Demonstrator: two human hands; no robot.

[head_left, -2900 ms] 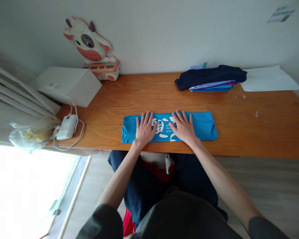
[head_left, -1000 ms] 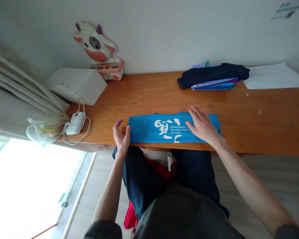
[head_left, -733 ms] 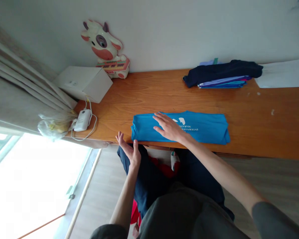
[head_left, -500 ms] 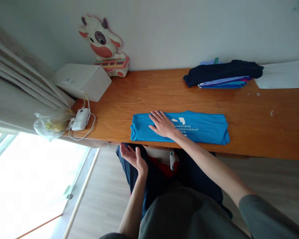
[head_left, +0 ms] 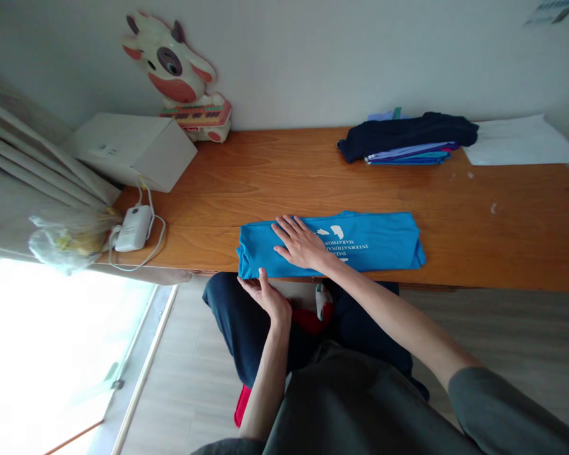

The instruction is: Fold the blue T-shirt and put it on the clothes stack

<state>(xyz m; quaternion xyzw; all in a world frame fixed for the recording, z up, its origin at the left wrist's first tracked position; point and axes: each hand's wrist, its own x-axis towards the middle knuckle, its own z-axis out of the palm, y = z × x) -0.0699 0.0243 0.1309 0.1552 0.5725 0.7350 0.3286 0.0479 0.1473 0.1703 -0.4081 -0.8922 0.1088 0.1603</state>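
Two open hands (head_left: 284, 272) on a blue shirt (head_left: 370, 243), wooden desk (head_left: 478, 246) against white wall (head_left: 313, 57).

bare desk (head_left: 284, 177) between white box (head_left: 133, 150) and clothes stack (head_left: 405, 138).

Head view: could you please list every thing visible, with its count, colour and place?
folded T-shirt: 1, blue with white print, near edge of desk
desk: 1, brown wood, along wall
clothes stack: 1, navy on top, back right
paper: white, far right
box: 1, white, back left
cow toy: 1, white and pink, against wall
adapter with cable: 1, white, left edge
plastic bag: 1, clear, by curtain
right hand: flat on T-shirt
left hand: at T-shirt's near left corner
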